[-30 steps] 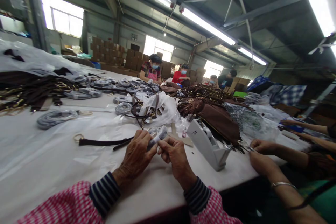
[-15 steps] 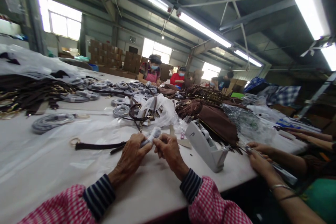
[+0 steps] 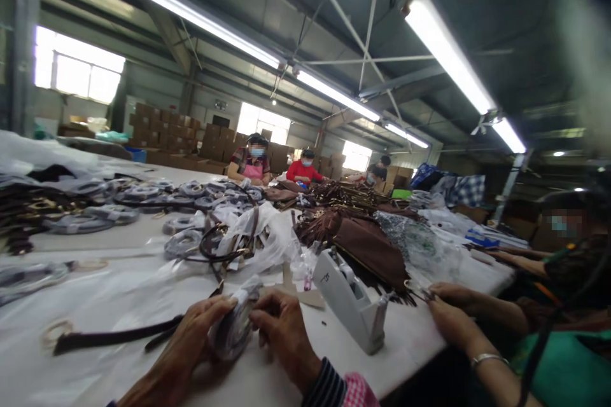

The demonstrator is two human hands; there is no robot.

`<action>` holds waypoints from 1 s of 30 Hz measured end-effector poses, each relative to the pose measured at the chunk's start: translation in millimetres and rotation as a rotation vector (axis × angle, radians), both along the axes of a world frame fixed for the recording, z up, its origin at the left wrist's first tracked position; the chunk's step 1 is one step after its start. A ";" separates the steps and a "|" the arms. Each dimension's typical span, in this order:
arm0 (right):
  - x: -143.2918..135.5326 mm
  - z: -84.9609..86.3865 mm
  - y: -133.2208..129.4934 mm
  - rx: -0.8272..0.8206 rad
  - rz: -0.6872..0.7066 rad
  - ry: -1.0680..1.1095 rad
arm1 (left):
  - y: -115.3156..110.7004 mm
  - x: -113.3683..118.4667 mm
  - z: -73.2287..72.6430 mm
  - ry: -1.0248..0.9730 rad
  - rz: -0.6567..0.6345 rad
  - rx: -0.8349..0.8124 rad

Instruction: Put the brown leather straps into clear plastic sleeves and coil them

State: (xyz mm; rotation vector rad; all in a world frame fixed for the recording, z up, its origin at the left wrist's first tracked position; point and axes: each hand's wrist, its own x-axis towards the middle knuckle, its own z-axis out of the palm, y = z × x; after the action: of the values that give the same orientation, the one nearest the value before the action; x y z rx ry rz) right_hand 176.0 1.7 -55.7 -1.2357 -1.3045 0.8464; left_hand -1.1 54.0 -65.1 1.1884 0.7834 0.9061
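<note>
A coiled strap [image 3: 232,334] in clear wrapping stands tilted over the table, its flat side turned partly to the right. My left hand [image 3: 188,337] is closed round its left side, with the thumb on top. From under that hand a dark brown strap end [image 3: 114,336] runs left to a gold ring [image 3: 56,334]. My right hand [image 3: 286,334] is at the coil's right side with thumb and forefinger pinched together; what lies between them is hidden. A white tape dispenser [image 3: 351,305] stands just right of my right hand.
Wrapped coils [image 3: 184,243] and dark straps lie beyond my hands, with more straps [image 3: 19,210] at far left. Brown bags [image 3: 370,238] are piled behind the dispenser. A co-worker's hands [image 3: 451,311] are at the table's right edge. Other people sit across the table.
The view has swung right, so the table things sit further left. The wrapped coil has been turned, showing its round flat side. My right hand stays pinched beside it.
</note>
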 end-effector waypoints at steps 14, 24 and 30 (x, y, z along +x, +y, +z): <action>3.6 33.1 -5.5 0.838 0.061 -1.383 | -9.8 -6.7 13.9 0.143 -0.019 0.560; 7.1 47.1 -2.0 0.672 -0.037 -1.344 | -23.8 -6.5 21.4 -0.027 -0.107 0.301; -9.9 72.0 -23.7 0.399 0.214 -1.178 | 5.6 -10.5 19.9 -0.073 0.328 0.169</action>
State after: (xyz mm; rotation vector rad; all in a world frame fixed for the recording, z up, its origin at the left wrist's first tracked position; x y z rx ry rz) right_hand 166.1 -22.0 16.3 -1.2875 -2.4155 -0.1311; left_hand -11.6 59.6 -45.2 1.1844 0.8704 1.3001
